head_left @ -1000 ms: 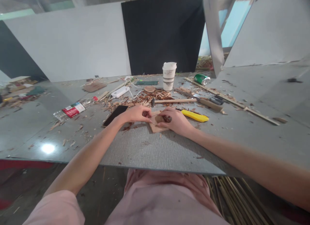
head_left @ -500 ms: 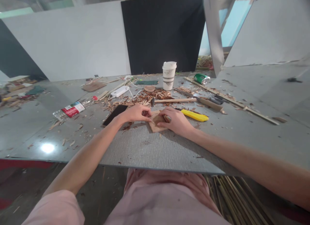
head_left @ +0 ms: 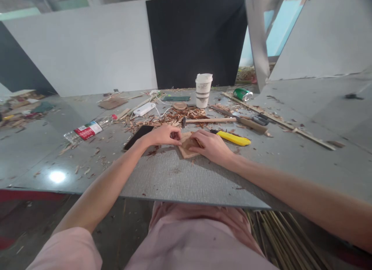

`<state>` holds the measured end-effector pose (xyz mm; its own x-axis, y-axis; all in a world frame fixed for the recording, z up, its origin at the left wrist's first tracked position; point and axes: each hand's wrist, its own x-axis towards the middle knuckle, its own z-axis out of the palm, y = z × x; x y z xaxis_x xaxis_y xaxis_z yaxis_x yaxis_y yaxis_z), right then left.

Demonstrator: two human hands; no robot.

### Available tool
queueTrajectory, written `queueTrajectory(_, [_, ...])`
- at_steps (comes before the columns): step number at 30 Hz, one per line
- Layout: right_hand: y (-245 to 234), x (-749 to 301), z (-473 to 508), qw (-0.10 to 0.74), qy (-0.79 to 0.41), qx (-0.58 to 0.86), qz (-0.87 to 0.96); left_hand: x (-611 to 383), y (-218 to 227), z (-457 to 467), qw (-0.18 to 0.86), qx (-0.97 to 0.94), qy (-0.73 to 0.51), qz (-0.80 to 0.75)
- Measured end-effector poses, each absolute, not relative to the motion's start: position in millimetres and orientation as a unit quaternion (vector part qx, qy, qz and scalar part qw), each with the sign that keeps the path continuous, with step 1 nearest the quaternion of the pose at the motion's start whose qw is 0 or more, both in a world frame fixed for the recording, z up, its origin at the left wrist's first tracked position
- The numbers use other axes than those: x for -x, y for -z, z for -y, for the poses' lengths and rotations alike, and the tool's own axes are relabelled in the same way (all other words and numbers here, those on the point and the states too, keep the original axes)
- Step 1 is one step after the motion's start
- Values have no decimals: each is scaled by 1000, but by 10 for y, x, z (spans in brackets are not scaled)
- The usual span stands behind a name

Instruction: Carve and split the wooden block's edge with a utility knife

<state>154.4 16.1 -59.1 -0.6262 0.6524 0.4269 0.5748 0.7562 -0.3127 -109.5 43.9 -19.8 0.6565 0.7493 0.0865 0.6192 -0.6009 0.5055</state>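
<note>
A small flat piece of brown wood (head_left: 186, 149) lies on the grey table (head_left: 186, 180) in front of me. My left hand (head_left: 163, 135) rests at its left edge, fingers curled and pinched on that edge. My right hand (head_left: 210, 144) lies over the right side of the wood, fingers closed on something small and dark that I cannot make out. A yellow utility knife (head_left: 234, 138) lies just right of my right hand. A hammer with a wooden handle (head_left: 207, 120) lies just beyond both hands.
A black phone (head_left: 138, 136) lies left of my left hand. Wood shavings (head_left: 171, 118) are heaped behind. Further back stand a paper cup (head_left: 203, 90), a green can (head_left: 242, 94) on its side, a white power bank (head_left: 144, 109) and a plastic bottle (head_left: 87, 130) lying down. Long wooden strips (head_left: 276, 120) run along the right.
My right hand's fingers have shifted slightly over the wood piece, covering more of the small dark thing. Both hands stay at the same spot.
</note>
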Motion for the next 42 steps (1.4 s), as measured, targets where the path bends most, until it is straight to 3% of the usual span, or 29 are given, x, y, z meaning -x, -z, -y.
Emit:
queueTrajectory(13, [574,-1530,-170,270,-90,346,894,1112,223,-458,206,-874,-145,-416])
queueTrajectory(20, [581,-1523,-189,262,-86,346,897,1102,194,-441,144,-901,-124,-389])
queueTrajectory(42, [562,-1501,-139,282,-123,320,896,1094,215,-444,231,-886,-153,-372])
